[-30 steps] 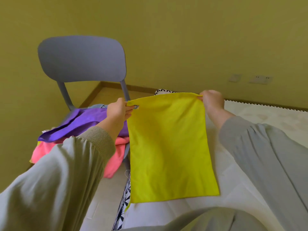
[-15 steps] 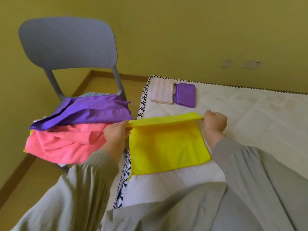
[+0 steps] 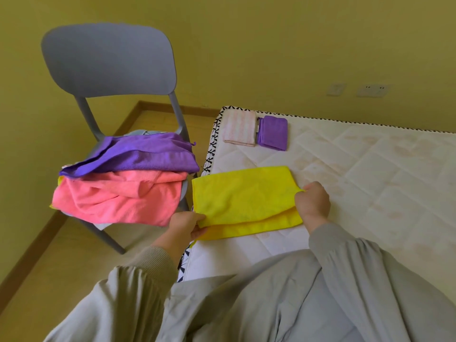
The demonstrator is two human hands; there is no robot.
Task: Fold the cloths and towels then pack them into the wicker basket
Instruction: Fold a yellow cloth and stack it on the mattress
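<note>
**Progress tally, as the head view showed it**

- **In hand, one item:** yellow cloth [image 3: 241, 196], lying on the mattress [image 3: 370, 181] between your two hands. It was doubled over once, and the upper layer stopped short of the lower layer's near edge. Your left hand [image 3: 186, 224] pinched the near-left corner with the thumb on top. Your right hand [image 3: 313, 203] was curled tight round the right-hand edge. Judged to be mid-fold, with further folds needed.
- **Folded, two items:** striped pale towel [image 3: 240, 130] and small purple cloth [image 3: 273, 132]. They lay well beyond both hands at the far corner of the mattress, one just beside the other.
- **Unfolded, at least two items:** purple towel [image 3: 138, 156] lay heaped on top of a coral-pink towel [image 3: 118, 196]. Both were on the seat of the grey chair [image 3: 108, 58], out past your left hand. Slivers of other fabric showed beneath them, but you could not tell how many pieces.
- **Wicker basket:** not in view. Nothing showed as packed.
- **Judgement:** you were in the early-to-middle part of the folding, with all of the packing left to do.
</note>
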